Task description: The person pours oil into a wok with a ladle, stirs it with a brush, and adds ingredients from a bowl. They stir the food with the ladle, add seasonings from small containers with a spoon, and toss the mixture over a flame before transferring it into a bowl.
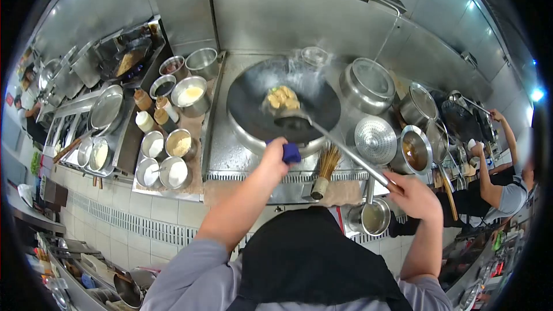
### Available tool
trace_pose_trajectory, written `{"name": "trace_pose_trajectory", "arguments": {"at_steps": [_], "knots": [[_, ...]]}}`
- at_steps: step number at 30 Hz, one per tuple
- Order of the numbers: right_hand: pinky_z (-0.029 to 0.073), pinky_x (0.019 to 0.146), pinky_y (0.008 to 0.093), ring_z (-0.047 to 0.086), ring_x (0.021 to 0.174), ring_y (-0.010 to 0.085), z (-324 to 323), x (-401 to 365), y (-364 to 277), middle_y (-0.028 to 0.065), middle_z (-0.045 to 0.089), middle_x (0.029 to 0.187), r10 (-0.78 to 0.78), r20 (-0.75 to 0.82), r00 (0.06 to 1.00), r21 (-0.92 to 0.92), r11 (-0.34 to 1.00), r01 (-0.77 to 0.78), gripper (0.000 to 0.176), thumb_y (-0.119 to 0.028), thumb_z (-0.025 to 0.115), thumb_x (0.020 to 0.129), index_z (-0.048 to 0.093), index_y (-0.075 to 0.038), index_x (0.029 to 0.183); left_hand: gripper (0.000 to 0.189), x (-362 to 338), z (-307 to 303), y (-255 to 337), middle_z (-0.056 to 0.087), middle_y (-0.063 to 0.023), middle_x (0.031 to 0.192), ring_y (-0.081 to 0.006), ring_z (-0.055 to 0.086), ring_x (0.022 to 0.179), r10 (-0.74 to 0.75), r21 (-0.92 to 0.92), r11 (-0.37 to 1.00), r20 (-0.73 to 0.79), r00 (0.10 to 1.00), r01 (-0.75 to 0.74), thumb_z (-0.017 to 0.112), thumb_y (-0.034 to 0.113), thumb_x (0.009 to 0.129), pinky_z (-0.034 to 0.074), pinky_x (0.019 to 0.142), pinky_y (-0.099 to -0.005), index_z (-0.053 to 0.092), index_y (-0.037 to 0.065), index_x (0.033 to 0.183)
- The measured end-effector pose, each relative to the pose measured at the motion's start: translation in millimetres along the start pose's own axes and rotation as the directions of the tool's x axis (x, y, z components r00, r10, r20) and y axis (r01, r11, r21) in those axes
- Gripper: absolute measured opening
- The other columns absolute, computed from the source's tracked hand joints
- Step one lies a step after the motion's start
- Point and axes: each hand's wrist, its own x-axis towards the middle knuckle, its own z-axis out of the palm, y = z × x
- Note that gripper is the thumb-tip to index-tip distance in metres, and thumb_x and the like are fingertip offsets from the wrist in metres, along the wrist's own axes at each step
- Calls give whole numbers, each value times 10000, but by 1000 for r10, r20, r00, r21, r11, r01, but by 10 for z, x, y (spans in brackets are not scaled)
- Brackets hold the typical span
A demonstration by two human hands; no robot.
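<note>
My left hand (274, 158) is closed round a folded purple cloth (291, 152) at the near rim of a large black wok (247, 101). My right hand (416, 197) grips the wooden end of a long metal ladle (352, 155). The ladle's dark bowl rests low inside the wok, just on the near side of some pale yellow-brown food pieces (283, 98) with bits of green. Steam rises from the far side of the wok. The part of the wok under the cloth is hidden by my left hand.
Left of the wok stand squeeze bottles (144, 121) and several metal pots of seasonings (190, 95). A bamboo brush (326, 167), a perforated strainer (375, 141) and lidded pots (368, 83) are to the right. A saucepan (371, 219) hangs near my right arm. Another person (501, 178) works at far right.
</note>
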Motion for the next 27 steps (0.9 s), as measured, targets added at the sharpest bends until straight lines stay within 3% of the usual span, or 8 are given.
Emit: {"name": "trace_pose_trajectory", "arguments": {"at_steps": [4, 9, 11, 14, 17, 21, 22, 27], "knots": [[474, 682, 441, 622, 766, 399, 84, 279, 88, 229, 631, 840, -31, 20, 999, 51, 998, 30, 440, -142, 581, 791, 573, -67, 1225, 78, -330, 123, 140, 537, -47, 699, -210, 528, 627, -80, -7, 997, -21, 997, 80, 532, 200, 815, 395, 487, -355, 515, 135, 855], [483, 704, 486, 628, 774, 397, 758, 939, 95, 239, 639, 843, -143, -133, 981, -163, 979, 121, 452, -173, 536, 825, 532, -47, 1259, 126, 279, -384, -124, 563, -68, 759, -227, 558, 642, 12, 74, 997, -5, 1000, -12, 541, 177, 786, 444, 502, -388, 518, 116, 894], [467, 714, 505, 615, 803, 398, 884, 922, -52, 242, 633, 859, -66, -239, 969, -250, 968, 5, 438, -161, 549, 821, 546, -50, 1245, 162, 231, -644, -345, 577, -77, 783, -236, 584, 665, -18, 207, 978, -76, 997, 34, 539, 145, 773, 478, 528, -399, 519, 100, 927], [490, 701, 499, 623, 759, 397, 804, 767, -53, 211, 640, 823, -97, -244, 965, -262, 965, 31, 447, -170, 535, 836, 518, -62, 1270, 160, -21, -531, -382, 577, -70, 789, -216, 581, 656, 80, 146, 986, 2, 997, -79, 555, 113, 758, 479, 546, -401, 522, 94, 913], [492, 712, 492, 626, 782, 394, 535, 516, -148, 212, 646, 852, -85, -152, 985, -208, 977, 53, 452, -162, 551, 822, 526, -57, 1260, 81, -97, -155, -34, 546, -49, 751, -202, 537, 629, -21, 99, 994, -125, 992, 33, 563, 154, 776, 422, 512, -385, 521, 126, 840], [493, 724, 487, 630, 805, 388, 306, 477, -120, 221, 649, 869, -87, -44, 995, -224, 972, 75, 454, -142, 540, 806, 529, -51, 1251, 124, -250, -28, 195, 535, -35, 702, -216, 529, 632, -59, 148, 988, 77, 995, 47, 550, 254, 807, 408, 496, -384, 522, 137, 837], [493, 724, 487, 630, 805, 388, 381, 526, -87, 221, 649, 869, -78, -30, 997, -215, 974, 70, 454, -142, 540, 806, 529, -51, 1251, 133, -334, 86, 246, 544, -43, 717, -217, 538, 646, -46, 111, 993, -38, 998, 50, 548, 254, 802, 414, 497, -384, 527, 134, 853], [484, 703, 495, 616, 786, 393, 1041, 1013, -4, 217, 644, 880, -55, -198, 979, -311, 950, -10, 450, -146, 530, 825, 500, -60, 1265, 192, 55, -380, -69, 559, -71, 811, -229, 551, 675, 45, 156, 987, -22, 999, -42, 569, 180, 772, 477, 597, -415, 531, 114, 949]]}}
